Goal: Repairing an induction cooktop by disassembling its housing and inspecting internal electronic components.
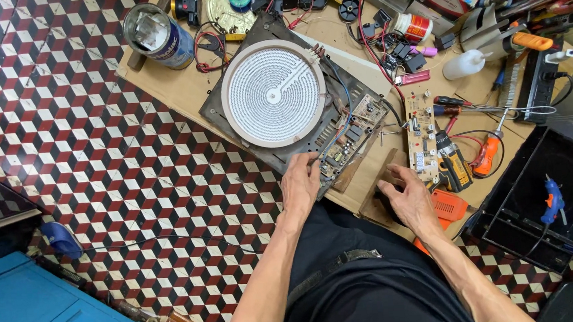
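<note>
An opened electric cooktop [236,114] lies on a low cardboard-covered bench, its round white heating coil [273,92] facing up and a circuit board [351,129] at its near right corner. My left hand [300,182] grips the cooktop's near edge beside that board. My right hand [406,196] rests with curled fingers on a dark block [378,205] at the bench's front edge, next to a loose green circuit board [420,135]. Whether the right hand holds something small I cannot tell.
A yellow-black multimeter [453,163], an orange tool [488,155], screwdrivers [457,102], a white squeeze bottle [463,66] and a metal can [157,34] crowd the bench. A black tray holding a blue glue gun [554,199] sits right. Blue box [35,313] lies bottom left on tiled floor.
</note>
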